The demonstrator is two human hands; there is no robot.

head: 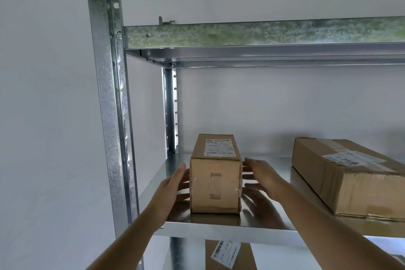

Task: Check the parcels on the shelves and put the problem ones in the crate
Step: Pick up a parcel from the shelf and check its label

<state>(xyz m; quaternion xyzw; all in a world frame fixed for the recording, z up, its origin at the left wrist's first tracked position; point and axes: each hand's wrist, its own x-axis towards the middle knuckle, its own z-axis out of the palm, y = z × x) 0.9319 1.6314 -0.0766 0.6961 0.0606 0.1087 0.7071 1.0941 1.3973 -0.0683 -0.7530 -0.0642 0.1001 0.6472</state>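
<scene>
Galvanized steel shelf [219, 229], shiny deck, slotted uprights at left. Two parcels sit directly on it: small box [215, 184] near the left end, end face toward camera, white label on top; big box [350, 177] at right, well apart from it, angled, taped, label on top. Upper shelf [263, 34]: nothing visible on it from this angle. Lower level: another parcel [228, 254], partly hidden.

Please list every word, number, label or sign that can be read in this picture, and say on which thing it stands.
None can be read with certainty.
Small parcel, top label: handwriting, print and barcode too blurred.
Small parcel, front: two striped marks, no text.
Large parcel, label: blurred, unreadable.
Parcel on the lower shelf, label: tilted digits, unreadable.
</scene>
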